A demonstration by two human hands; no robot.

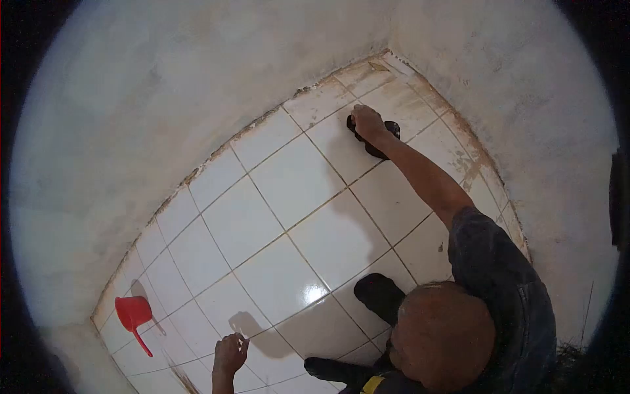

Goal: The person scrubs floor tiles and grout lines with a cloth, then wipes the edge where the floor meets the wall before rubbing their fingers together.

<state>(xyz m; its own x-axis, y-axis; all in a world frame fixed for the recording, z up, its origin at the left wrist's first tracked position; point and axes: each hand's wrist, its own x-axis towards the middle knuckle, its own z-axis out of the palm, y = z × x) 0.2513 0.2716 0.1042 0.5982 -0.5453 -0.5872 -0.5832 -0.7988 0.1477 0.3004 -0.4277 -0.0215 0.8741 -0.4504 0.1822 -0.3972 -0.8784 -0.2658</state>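
My right hand [369, 123] is closed on a crumpled black cloth [375, 148], pressed to the white tiled floor [275, 190] near the far corner. The cloth shows on both sides of the hand, and the fingers partly hide it. Low in the view, my left hand [230, 354] hovers over the tiles with its fingers loosely bent and a gap by the thumb. Nothing shows in it. A red dipper [133, 314] with a long handle lies on the floor to its left.
Stained pale walls [164, 98] meet the floor along rough, brown edges. Brown dirt [469, 161] marks the tiles by the right wall. My black-covered feet [379, 295] are on the floor at the lower middle. A dark object [617, 197] is at the far right edge.
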